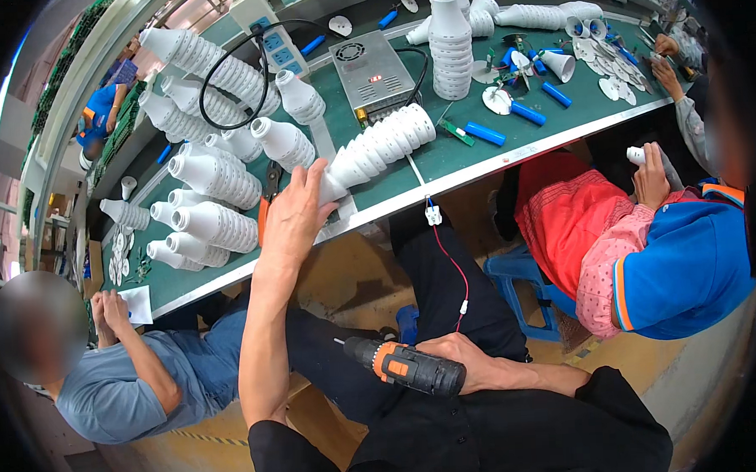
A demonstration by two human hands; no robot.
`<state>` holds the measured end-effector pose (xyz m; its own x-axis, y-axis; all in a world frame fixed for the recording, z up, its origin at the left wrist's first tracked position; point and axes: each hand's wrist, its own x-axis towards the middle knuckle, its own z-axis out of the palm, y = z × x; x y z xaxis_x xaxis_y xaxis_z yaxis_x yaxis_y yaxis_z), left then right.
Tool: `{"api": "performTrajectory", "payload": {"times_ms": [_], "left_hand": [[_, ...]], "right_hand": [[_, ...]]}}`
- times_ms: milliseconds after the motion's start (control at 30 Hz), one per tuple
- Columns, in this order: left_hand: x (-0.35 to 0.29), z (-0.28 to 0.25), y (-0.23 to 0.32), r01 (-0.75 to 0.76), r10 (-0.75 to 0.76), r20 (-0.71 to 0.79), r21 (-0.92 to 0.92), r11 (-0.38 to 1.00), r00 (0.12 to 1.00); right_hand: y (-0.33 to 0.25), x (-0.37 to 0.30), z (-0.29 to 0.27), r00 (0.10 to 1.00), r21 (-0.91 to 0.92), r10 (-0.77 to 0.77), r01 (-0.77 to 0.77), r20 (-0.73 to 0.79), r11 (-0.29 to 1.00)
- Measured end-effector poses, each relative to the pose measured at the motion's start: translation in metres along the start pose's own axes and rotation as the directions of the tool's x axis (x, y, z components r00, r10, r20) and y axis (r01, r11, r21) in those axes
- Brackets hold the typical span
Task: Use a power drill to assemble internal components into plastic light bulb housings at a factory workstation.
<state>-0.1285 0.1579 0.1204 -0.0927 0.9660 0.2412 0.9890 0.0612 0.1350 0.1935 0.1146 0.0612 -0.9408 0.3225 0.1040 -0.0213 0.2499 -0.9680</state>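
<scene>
With your left hand [291, 219] spread open on the near end of the lying stack of white ribbed plastic housings [374, 150] at the green bench's [476, 156] edge, a shove could topple it, while your right hand [463, 359] clasps the black-and-orange cordless screwdriver [405, 366] on your lap.

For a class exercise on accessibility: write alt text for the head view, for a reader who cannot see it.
A person's left hand reaches to a stack of white ribbed plastic lamp housings on a green workbench, while the right hand rests a black-and-orange cordless screwdriver on the lap. Seated co-workers flank both sides.
</scene>
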Motion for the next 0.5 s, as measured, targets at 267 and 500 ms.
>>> {"api": "performTrajectory", "payload": {"times_ms": [267,500], "left_hand": [[-0.054,-0.024,-0.002,0.217,-0.209,-0.106,0.066,0.974,0.972],[-0.164,0.023,0.019,0.010,-0.648,0.156,-0.975,-0.224,0.745]], "right_hand": [[0.005,0.000,0.002,1.000,-0.035,0.002,-0.002,0.007,0.999],[0.010,0.000,-0.003,0.997,-0.013,0.071,-0.071,-0.007,0.997]]}}
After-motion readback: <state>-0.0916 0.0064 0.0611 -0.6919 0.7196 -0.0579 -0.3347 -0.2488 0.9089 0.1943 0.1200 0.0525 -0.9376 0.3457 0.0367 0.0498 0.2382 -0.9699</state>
